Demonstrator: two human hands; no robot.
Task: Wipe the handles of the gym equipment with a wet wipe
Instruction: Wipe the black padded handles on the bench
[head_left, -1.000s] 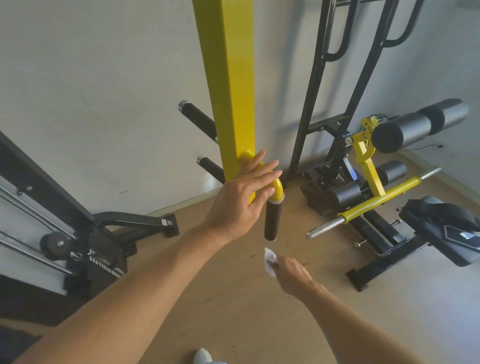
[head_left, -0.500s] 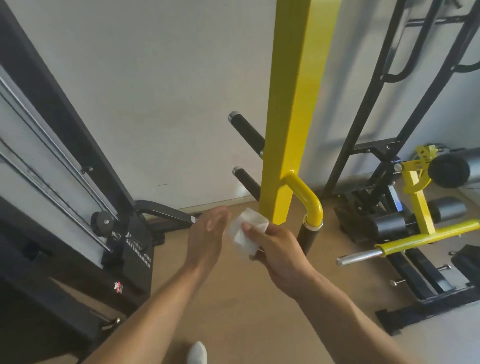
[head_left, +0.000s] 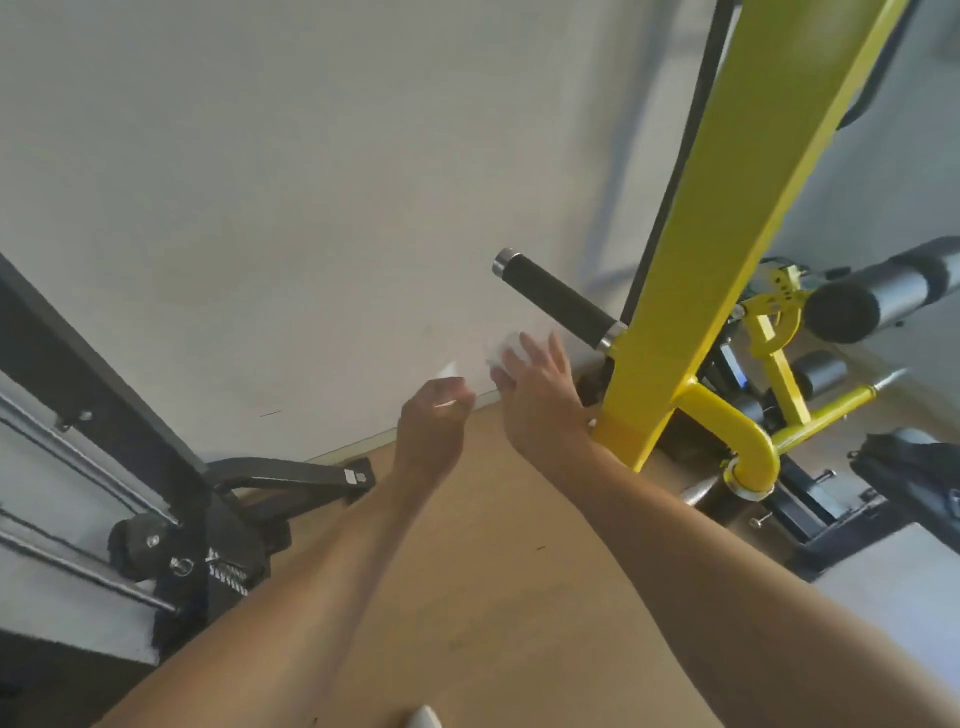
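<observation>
Both your arms reach forward over the wooden floor (head_left: 498, 571) toward the yellow post (head_left: 727, 218). Your right hand (head_left: 540, 384) is raised just left of the post's base, back of the hand toward you, fingers extended upward and slightly spread, with the wet wipe (head_left: 506, 347) bunched against the fingertips; the frame is too blurred to show whether the fingers pinch it or only press on it. Your left hand (head_left: 434, 421) sits left of the post, just beside the right hand, fingers loosely curled; a pale streak at its fingertips may be part of the wipe, but you cannot tell. The black handle (head_left: 558, 299) juts from the post's left side, above and to the right of your right hand, not touched.
</observation>
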